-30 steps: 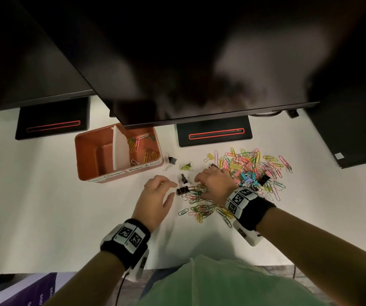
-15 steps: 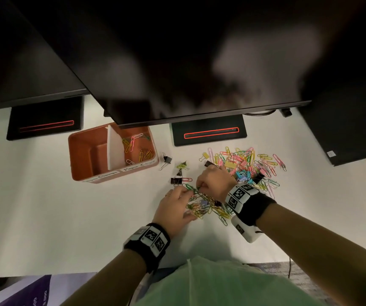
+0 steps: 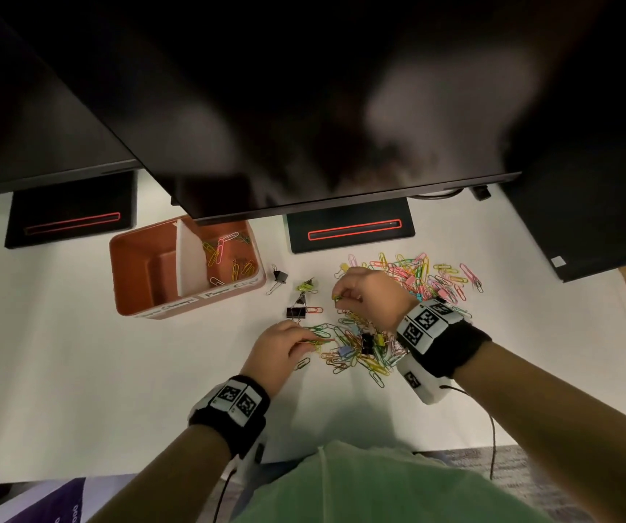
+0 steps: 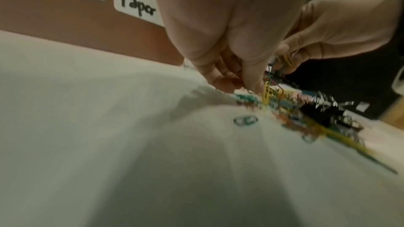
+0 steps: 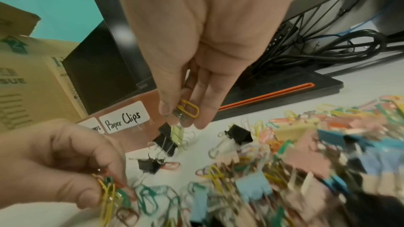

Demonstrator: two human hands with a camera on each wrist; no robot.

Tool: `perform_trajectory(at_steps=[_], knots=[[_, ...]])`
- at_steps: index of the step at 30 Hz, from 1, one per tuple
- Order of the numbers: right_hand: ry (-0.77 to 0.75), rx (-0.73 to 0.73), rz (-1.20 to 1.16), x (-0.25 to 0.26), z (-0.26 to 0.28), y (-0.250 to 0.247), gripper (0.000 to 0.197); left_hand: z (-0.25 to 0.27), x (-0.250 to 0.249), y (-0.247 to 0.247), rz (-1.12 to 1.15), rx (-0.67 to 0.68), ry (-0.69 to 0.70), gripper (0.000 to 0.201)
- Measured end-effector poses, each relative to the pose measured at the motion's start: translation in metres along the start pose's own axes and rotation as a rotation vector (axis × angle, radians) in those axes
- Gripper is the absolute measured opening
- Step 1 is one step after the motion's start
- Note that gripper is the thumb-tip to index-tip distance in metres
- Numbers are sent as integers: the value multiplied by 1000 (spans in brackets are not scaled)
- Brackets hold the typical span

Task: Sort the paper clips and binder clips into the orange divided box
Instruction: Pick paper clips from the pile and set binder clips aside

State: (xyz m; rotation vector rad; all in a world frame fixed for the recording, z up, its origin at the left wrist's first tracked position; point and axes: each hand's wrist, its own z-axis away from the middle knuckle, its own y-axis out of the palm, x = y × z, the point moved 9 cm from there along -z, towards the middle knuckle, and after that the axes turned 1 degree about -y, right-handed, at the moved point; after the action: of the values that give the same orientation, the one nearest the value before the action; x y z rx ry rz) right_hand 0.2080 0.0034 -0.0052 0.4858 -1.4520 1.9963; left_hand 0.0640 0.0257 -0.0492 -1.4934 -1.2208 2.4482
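The orange divided box (image 3: 190,307) stands left of centre; its right compartment holds several paper clips (image 3: 224,251), its left one looks empty. A heap of coloured paper clips and binder clips (image 3: 364,349) lies on the white table. My left hand (image 3: 285,349) pinches a bunch of paper clips (image 5: 107,194) at the heap's left edge. My right hand (image 3: 364,292) is lifted above the heap and pinches a few paper clips (image 5: 188,110), a yellow one outermost. Black binder clips (image 3: 296,312) lie between the box and the heap.
More clips (image 3: 436,277) spread to the right behind my right hand. Black monitor stands (image 3: 349,232) sit at the back, with dark screens overhanging the table. The box front bears a "Paper Clips" label (image 5: 124,120). A cardboard box (image 5: 26,75) stands at far left.
My left hand moved right into the heap and took hold of a bunch of paper clips. My right hand lifted off the heap with a few clips pinched.
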Motion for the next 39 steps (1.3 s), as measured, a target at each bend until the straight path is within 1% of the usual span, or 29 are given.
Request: perform_trajectory(at_steps=[2, 4, 8, 11, 12, 13, 15, 16, 19, 21, 23, 24, 26, 29, 31, 33, 36, 39], knots=[[-26, -21, -10, 10, -3, -8, 19, 5, -12, -18, 40, -17, 28, 17], [-70, -49, -22, 28, -8, -17, 17, 10, -21, -46, 78, -74, 43, 17], [-184, -88, -19, 78, -35, -29, 15, 18, -25, -121, 64, -294, 20, 17], [-222, -133, -27, 116, -65, -30, 17, 13, -8, -167, 98, -438, -84, 18], [-227, -146, -36, 131, -77, -27, 19, 13, 3, -180, 127, -471, -137, 18], [-209, -167, -49, 135, -85, -28, 20, 7, 8, -183, 156, -468, -184, 19], [-148, -173, -83, 136, -100, -24, 26, -2, 15, -183, 181, -450, -248, 23], [-119, -153, -95, 135, -106, -17, 30, -4, 16, -182, 175, -442, -263, 27], [-91, -106, -103, 130, -108, -6, 35, -6, 12, -177, 35, -395, -254, 43], [-126, -141, -164, 121, -97, -11, 31, -1, 3, -174, -40, -408, -155, 45], [-154, -175, -197, 103, -78, -16, 25, 11, -9, -163, -32, -425, -21, 37], [-150, -181, -190, 92, -67, -16, 21, 16, -11, -151, -20, -397, 7, 32], [-88, -129, -130, 63, -48, -7, 19, 23, -6, -119, -5, -286, -18, 28], [55, 95, 66, 25, -26, 26, 36, 26, 7, -64, -36, -64, -75, 33], [63, 177, 182, 15, -17, 41, 48, 27, 11, -31, -63, 71, -88, 41], [45, 225, 277, 13, -15, 51, 61, 26, 12, -7, -87, 156, -94, 48], [70, 296, 370, 9, -20, 65, 71, 20, 12, 13, -119, 196, -96, 51], [86, 256, 323, 8, -25, 71, 66, 14, 16, 17, -140, 154, -94, 41]])
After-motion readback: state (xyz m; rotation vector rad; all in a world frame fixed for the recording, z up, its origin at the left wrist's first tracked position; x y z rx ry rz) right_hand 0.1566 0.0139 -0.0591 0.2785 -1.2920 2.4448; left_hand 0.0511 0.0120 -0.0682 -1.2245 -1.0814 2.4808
